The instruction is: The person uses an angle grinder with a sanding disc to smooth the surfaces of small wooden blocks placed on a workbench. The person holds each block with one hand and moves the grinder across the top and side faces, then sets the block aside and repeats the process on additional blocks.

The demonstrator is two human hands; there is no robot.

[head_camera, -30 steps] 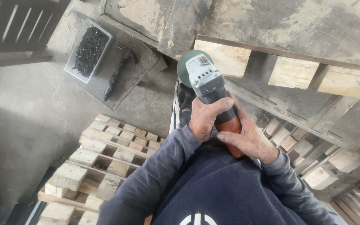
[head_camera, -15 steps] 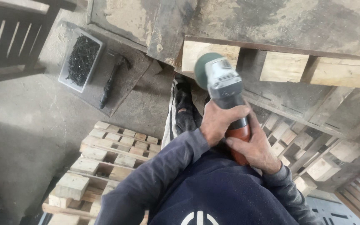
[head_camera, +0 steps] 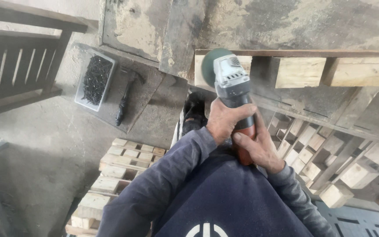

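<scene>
Centre of the frame, both hands are wrapped tight round the angle grinder [head_camera: 232, 90]: the left hand [head_camera: 224, 120] clamps the dark barrel just behind the grey head, the right hand [head_camera: 257, 147] grips the red tail end below it. The green disc [head_camera: 209, 66] sits against the pale wooden block [head_camera: 198, 69] at upper middle. Looks a rigid, hefty, top-heavy tool, likely to kick, so a two-handed grip on the body suits it.
</scene>
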